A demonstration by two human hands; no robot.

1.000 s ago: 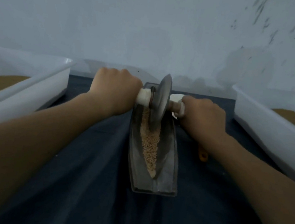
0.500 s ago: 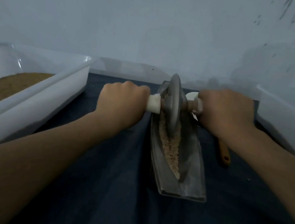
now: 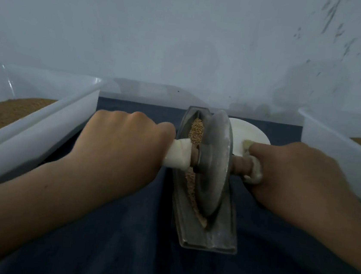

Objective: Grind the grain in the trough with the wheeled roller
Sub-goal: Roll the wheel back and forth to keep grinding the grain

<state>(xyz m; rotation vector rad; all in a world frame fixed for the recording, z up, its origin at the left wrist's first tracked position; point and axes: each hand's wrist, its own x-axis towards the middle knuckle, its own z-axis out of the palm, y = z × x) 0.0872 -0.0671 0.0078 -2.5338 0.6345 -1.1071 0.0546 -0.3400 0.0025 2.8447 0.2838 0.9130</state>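
Observation:
A narrow grey metal trough [image 3: 219, 238] lies lengthwise on the dark blue cloth, holding tan grain [image 3: 197, 129]. A grey metal wheel [image 3: 213, 163] of the roller stands upright in the trough's middle, on an axle with white-wrapped handles. My left hand [image 3: 119, 148] grips the left handle [image 3: 177, 154]. My right hand [image 3: 294, 177] grips the right handle [image 3: 254, 170]. The grain under the wheel is hidden.
A white plastic tub [image 3: 42, 121] with brown grain stands at the left, another white tub [image 3: 339, 155] at the right. A white dish [image 3: 247, 131] sits behind the wheel. A pale wall rises close behind the cloth's far edge.
The wheel has rolled from the trough's far end toward me to its middle, both hands coming with it. Grain at the far end now shows.

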